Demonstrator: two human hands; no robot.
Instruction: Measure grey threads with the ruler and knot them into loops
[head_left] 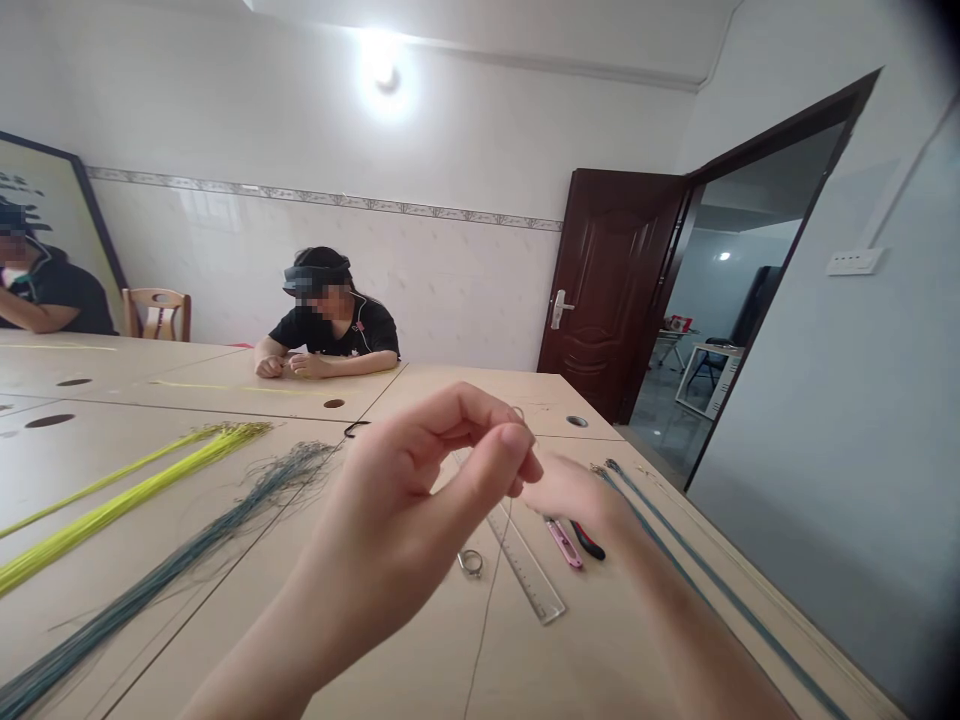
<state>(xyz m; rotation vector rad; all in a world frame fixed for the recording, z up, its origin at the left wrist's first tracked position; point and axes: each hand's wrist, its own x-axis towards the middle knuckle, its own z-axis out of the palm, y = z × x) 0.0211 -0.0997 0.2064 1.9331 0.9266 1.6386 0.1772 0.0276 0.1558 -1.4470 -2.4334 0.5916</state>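
Observation:
My left hand (442, 480) is raised over the table (405, 660), its thumb and fingers pinched together. A thin cord (487, 610) hangs down below the hands toward the near edge; its upper end runs up to the pinched fingers. A small loop (519, 412) shows just above those fingertips. Behind and to the right, my right hand (566, 490) is blurred, with its fingers mostly hidden behind my left hand. Under the hands lie a clear ruler (529, 570), a metal ring (471, 563), a pink cutter (564, 543) and a tool with a black and red handle (589, 540).
Yellow cord bundles (135, 500) and a dark teal bundle (172, 570) lie at the left. More teal strands (720, 560) run along the right edge. One person (330, 320) sits across the table, another (56, 285) at the far left. A door (611, 280) stands open.

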